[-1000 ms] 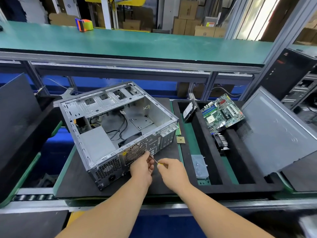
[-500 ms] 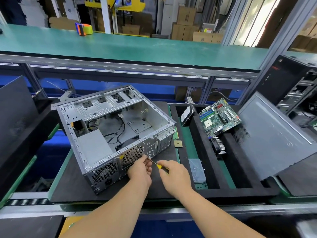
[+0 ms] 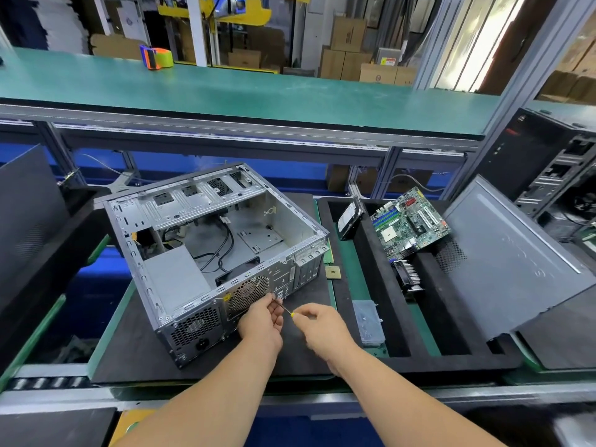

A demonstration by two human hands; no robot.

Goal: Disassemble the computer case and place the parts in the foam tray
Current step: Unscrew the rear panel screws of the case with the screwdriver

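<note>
Both hands work at the rear panel of the computer case (image 3: 206, 253). Right hand (image 3: 322, 330) grips a small screwdriver (image 3: 283, 308); left hand (image 3: 263, 321) pinches its shaft near the fan grille (image 3: 248, 293). Case lies open on a black mat (image 3: 129, 343). Foam tray (image 3: 400, 317) beside it holds the circuit board (image 3: 409, 221). Risk, as judged: the tip slips, dropping the screw.

Showing 1 case (image 3: 206, 253), open, w/ 2 fan grilles on its rear. 1 foam tray (image 3: 380, 285) sitting beside it, carrying 1 board (image 3: 409, 221), 1 drive (image 3: 350, 217), 1 heatsink (image 3: 407, 275), 1 clear bag (image 3: 367, 321). 1 chip (image 3: 333, 271) lying by the case. 1 side panel (image 3: 512, 253) leaning at right. 2 hands (image 3: 263, 321) (image 3: 322, 327) working w/ 1 screwdriver (image 3: 283, 308). 1 tape gun (image 3: 156, 56) sitting on the shelf.
</note>
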